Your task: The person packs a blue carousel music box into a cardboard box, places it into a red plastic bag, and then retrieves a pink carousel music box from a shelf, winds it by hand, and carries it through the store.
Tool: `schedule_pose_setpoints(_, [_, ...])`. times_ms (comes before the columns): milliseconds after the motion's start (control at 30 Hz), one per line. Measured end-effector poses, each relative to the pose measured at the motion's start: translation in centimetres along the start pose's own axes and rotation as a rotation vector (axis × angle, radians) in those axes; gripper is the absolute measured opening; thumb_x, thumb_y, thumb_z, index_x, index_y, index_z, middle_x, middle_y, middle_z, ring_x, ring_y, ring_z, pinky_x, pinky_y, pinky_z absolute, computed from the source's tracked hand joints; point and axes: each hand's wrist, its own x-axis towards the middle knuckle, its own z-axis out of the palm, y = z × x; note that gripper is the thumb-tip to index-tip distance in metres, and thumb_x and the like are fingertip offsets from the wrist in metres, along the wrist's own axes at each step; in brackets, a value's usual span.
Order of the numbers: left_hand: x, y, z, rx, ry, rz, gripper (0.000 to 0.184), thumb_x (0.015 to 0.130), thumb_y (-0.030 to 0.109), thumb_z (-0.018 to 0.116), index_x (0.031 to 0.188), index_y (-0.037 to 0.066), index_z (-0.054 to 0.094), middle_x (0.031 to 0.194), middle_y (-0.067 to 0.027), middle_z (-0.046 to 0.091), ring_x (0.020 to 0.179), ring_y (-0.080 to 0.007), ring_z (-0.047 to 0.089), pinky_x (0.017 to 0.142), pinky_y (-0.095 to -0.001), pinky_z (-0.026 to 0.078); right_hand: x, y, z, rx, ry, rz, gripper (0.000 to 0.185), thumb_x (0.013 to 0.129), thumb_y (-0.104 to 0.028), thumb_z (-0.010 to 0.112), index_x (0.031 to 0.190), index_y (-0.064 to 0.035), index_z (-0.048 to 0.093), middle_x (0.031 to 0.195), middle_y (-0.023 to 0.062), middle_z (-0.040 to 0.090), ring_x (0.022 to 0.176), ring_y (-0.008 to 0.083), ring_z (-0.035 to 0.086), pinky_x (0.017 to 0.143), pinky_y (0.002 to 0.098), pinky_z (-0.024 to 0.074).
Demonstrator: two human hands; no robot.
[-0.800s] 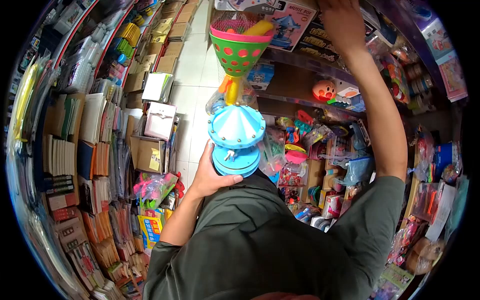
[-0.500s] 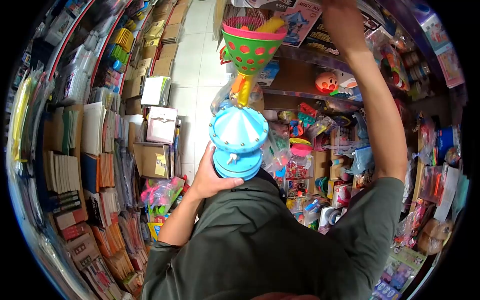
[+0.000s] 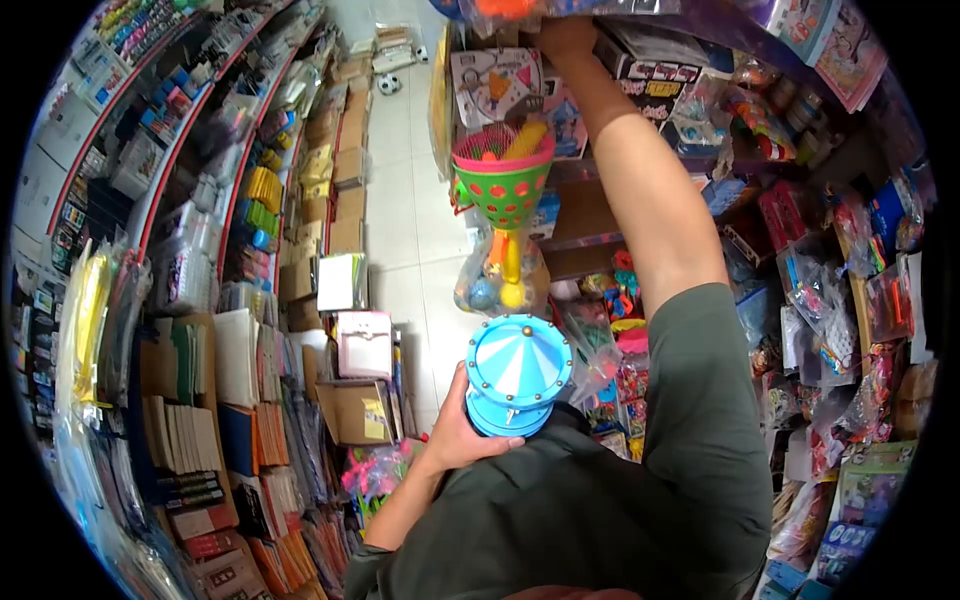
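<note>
Evidently, little of the writing around the blue carousel toy (image 3: 520, 365) can be read. Well beyond its roof and to its right, a black box (image 3: 655, 88) carries bold pale lettering, too small and blurred to make out. Straight past the roof, a white-fronted pack (image 3: 497, 88) shows coloured drawings, its print equally unclear.

The carousel itself is just in front of the dark green shirt (image 3: 570, 520), roughly upright and seen from above. Its long axis runs from the base, on the shirt side, to the small knob topping its white-striped cone, which points up toward the camera and tips slightly away from the body. The left hand (image 3: 462, 437) grips the base, thumb on the near side. The right hand (image 3: 568, 40) is stretched far beyond the carousel, among the shelf goods; its fingers are hidden, so whether it is open or closed I cannot tell.

Just beyond the carousel hangs a bag of balls (image 3: 482, 293), and above that a green spotted cup toy (image 3: 507, 197) with a pink rim. To the carousel's left, past the floor (image 3: 395, 220), stand packed books (image 3: 183, 437).
</note>
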Motion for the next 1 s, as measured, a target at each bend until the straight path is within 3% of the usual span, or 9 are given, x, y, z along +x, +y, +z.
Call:
schedule_pose_setpoints(33, [-0.1, 0.0, -0.2, 0.013, -0.004, 0.015, 0.119, 0.061, 0.023, 0.096, 0.154, 0.000, 0.026, 0.144, -0.0134, 0.046, 0.137, -0.0250, 0.044, 0.116, -0.0389, 0.035, -0.3, -0.9, -1.1, -0.099, -0.111, 0.069, 0.067, 0.094, -0.042, 0.061, 0.154, -0.0182, 0.043, 0.153, 0.0181, 0.049, 0.137, 0.0395, 0.052, 0.108, 0.0514, 0.0472])
schedule_pose_setpoints(133, [0.1, -0.3, -1.0, -0.035, 0.013, 0.051, 0.121, 0.062, 0.018, 0.096, 0.157, 0.000, 0.023, 0.146, -0.0133, 0.047, 0.137, -0.0246, 0.046, 0.115, -0.0384, 0.037, -1.5, -0.6, -0.8, -0.084, -0.021, 0.031, 0.068, 0.094, -0.042, 0.062, 0.155, -0.0180, 0.041, 0.157, 0.0170, 0.044, 0.142, 0.0380, 0.046, 0.110, 0.0515, 0.0448])
schedule_pose_setpoints(300, [0.7, -0.2, -1.1, -0.037, -0.006, 0.055, 0.120, 0.063, 0.022, 0.097, 0.156, 0.000, 0.024, 0.145, -0.0140, 0.046, 0.137, -0.0247, 0.045, 0.117, -0.0391, 0.035, -1.0, -0.7, -0.6, -0.283, 0.341, -0.230, 0.070, 0.090, -0.033, 0.069, 0.153, -0.0171, 0.043, 0.156, 0.0147, 0.044, 0.143, 0.0346, 0.044, 0.110, 0.0502, 0.0449])
schedule_pose_setpoints(600, [2.4, 0.2, -0.4, -0.093, -0.062, 0.066, 0.109, 0.067, 0.017, 0.095, 0.151, 0.001, 0.030, 0.141, -0.0126, 0.048, 0.133, -0.0233, 0.047, 0.114, -0.0376, 0.038, -0.1, -1.7, -2.3, -0.052, 0.155, -0.093, 0.059, 0.083, -0.030, 0.074, 0.136, -0.0124, 0.055, 0.138, 0.0159, 0.056, 0.129, 0.0367, 0.054, 0.105, 0.0493, 0.0481])
schedule_pose_setpoints(833, [2.3, -1.4, -0.6, -0.163, -0.044, 0.069, 0.111, 0.067, 0.018, 0.095, 0.153, 0.001, 0.027, 0.143, -0.0140, 0.048, 0.134, -0.0240, 0.048, 0.115, -0.0384, 0.038, -3.3, 0.6, -3.2, 0.172, 0.106, -0.167, 0.052, 0.077, -0.027, 0.078, 0.123, -0.0087, 0.065, 0.124, 0.0169, 0.066, 0.118, 0.0383, 0.062, 0.100, 0.0485, 0.0507])
schedule_pose_setpoints(900, [2.6, -1.4, -0.2, -0.151, -0.075, 0.059, 0.113, 0.067, 0.018, 0.095, 0.154, 0.001, 0.026, 0.143, -0.0134, 0.048, 0.134, -0.0238, 0.048, 0.115, -0.0383, 0.037, -4.2, 1.0, -3.0, 0.200, 0.181, -0.222, 0.049, 0.076, -0.026, 0.079, 0.120, -0.0077, 0.067, 0.120, 0.0172, 0.069, 0.114, 0.0388, 0.064, 0.099, 0.0483, 0.0514])
schedule_pose_setpoints(933, [2.6, -1.2, 0.0, -0.153, -0.075, 0.063, 0.113, 0.067, 0.018, 0.095, 0.154, 0.001, 0.026, 0.143, -0.0134, 0.048, 0.134, -0.0238, 0.048, 0.115, -0.0383, 0.037, -4.3, 1.0, -2.9, 0.197, 0.326, -0.266, 0.043, 0.071, -0.024, 0.082, 0.108, -0.0054, 0.070, 0.106, 0.0190, 0.071, 0.100, 0.0427, 0.067, 0.091, 0.0479, 0.0542])
schedule_pose_setpoints(967, [2.7, -0.9, 0.1, -0.104, -0.094, 0.068, 0.112, 0.067, 0.018, 0.095, 0.154, 0.001, 0.027, 0.143, -0.0130, 0.047, 0.134, -0.0236, 0.047, 0.115, -0.0381, 0.037, -4.3, 1.2, -3.0, 0.195, 0.331, -0.270, 0.043, 0.071, -0.024, 0.082, 0.108, -0.0054, 0.070, 0.106, 0.0190, 0.071, 0.100, 0.0427, 0.067, 0.091, 0.0479, 0.0542])
schedule_pose_setpoints(1000, [2.7, -0.7, 0.2, -0.055, -0.112, 0.071, 0.112, 0.067, 0.018, 0.095, 0.154, 0.001, 0.027, 0.143, -0.0126, 0.047, 0.135, -0.0234, 0.047, 0.115, -0.0380, 0.037, -5.0, 0.3, -4.3, 0.168, 0.230, -0.105, 0.044, 0.070, -0.023, 0.082, 0.109, -0.0055, 0.070, 0.106, 0.0199, 0.071, 0.100, 0.0430, 0.068, 0.089, 0.0486, 0.0549])
